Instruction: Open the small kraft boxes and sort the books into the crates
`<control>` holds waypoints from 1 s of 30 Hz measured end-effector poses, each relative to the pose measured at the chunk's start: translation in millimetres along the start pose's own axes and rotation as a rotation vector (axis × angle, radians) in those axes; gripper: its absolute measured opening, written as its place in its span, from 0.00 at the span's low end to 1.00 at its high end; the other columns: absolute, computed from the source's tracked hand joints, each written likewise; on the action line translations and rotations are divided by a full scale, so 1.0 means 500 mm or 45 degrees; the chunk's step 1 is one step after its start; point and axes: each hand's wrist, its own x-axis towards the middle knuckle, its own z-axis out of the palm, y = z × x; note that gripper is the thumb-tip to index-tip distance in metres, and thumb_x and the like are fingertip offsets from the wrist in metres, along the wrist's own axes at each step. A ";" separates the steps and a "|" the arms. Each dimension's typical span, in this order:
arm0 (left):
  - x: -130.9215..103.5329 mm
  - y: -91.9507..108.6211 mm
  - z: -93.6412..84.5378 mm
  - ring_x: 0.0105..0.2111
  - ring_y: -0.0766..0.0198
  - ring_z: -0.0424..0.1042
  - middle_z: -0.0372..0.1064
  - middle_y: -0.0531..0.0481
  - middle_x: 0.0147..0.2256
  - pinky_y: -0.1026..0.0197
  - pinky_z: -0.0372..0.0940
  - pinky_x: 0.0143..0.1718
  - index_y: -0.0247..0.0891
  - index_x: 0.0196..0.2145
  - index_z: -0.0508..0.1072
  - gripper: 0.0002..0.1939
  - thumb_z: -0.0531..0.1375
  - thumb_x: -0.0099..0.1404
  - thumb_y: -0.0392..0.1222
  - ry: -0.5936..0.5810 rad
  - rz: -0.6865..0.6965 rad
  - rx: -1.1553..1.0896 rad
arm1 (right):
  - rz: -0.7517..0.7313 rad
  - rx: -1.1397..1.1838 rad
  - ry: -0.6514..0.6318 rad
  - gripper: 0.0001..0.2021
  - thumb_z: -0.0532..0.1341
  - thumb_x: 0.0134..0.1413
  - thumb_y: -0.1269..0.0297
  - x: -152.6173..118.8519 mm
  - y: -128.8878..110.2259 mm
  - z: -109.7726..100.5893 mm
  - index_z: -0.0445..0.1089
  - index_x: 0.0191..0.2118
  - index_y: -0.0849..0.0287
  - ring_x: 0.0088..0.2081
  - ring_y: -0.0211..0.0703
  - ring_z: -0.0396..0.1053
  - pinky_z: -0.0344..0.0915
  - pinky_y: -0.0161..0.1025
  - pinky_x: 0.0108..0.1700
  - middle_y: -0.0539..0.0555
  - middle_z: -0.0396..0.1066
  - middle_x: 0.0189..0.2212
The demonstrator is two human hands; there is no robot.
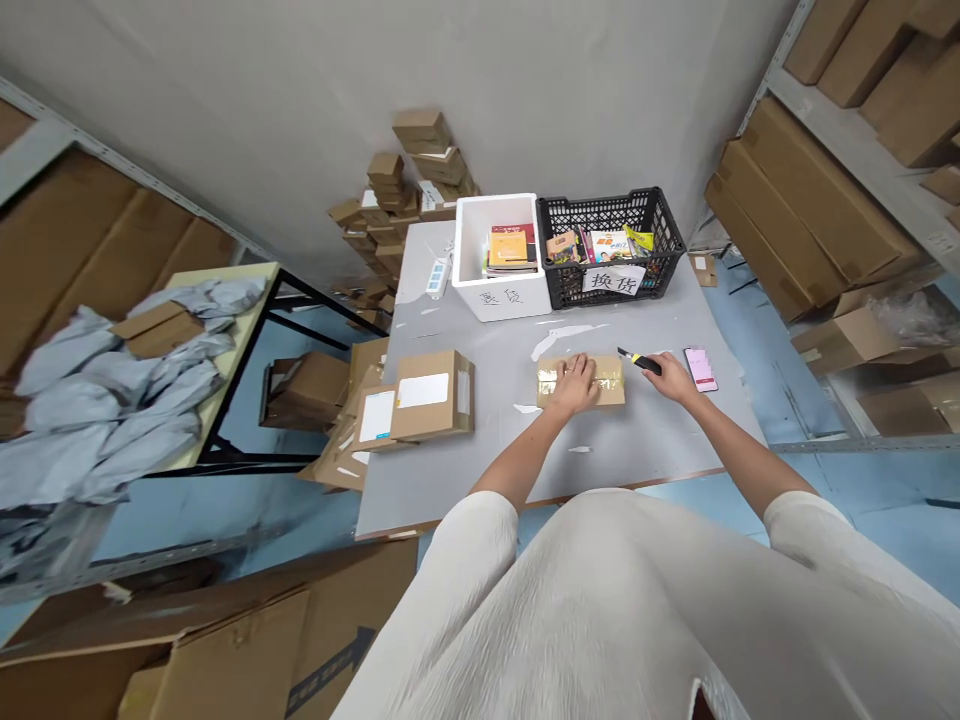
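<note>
A small cardboard box (611, 382) sealed with shiny tape lies on the grey table. My left hand (574, 384) rests on top of it, fingers laid out over the taped surface. Just right of the box, my right hand (670, 377) is closed around a black and yellow utility knife (643, 363). The knife's tip points left toward the box's upper right corner and appears slightly apart from it. A phone with a pink screen (701, 369) lies beside my right hand.
Behind the box stand a white foam bin (501, 296) and a black plastic crate (660, 290), both holding books or packets. Labelled cardboard boxes (424, 394) sit on the table's left side. Shelving with cartons (817, 220) is at right; grey bags (120, 400) cover a side table.
</note>
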 end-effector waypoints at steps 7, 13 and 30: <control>-0.077 -0.053 -0.020 0.73 0.43 0.55 0.56 0.38 0.74 0.40 0.48 0.74 0.47 0.71 0.64 0.36 0.64 0.71 0.61 0.002 0.010 0.000 | -0.327 0.023 -0.154 0.22 0.59 0.69 0.57 0.090 -0.147 0.064 0.75 0.63 0.58 0.60 0.58 0.71 0.66 0.49 0.64 0.63 0.77 0.60; -0.110 -0.083 -0.019 0.68 0.44 0.60 0.62 0.39 0.67 0.43 0.53 0.70 0.51 0.70 0.65 0.31 0.65 0.73 0.53 -0.070 -0.089 0.067 | -0.300 -0.092 -0.238 0.21 0.59 0.68 0.56 0.107 -0.185 0.099 0.77 0.61 0.56 0.61 0.60 0.72 0.64 0.52 0.64 0.61 0.79 0.60; -0.049 -0.094 -0.029 0.57 0.46 0.74 0.69 0.35 0.63 0.46 0.66 0.62 0.39 0.62 0.74 0.22 0.51 0.78 0.45 -0.055 -0.271 -0.089 | 0.061 0.369 -0.297 0.18 0.61 0.70 0.51 0.006 -0.165 0.119 0.72 0.57 0.54 0.51 0.53 0.80 0.74 0.44 0.52 0.59 0.83 0.51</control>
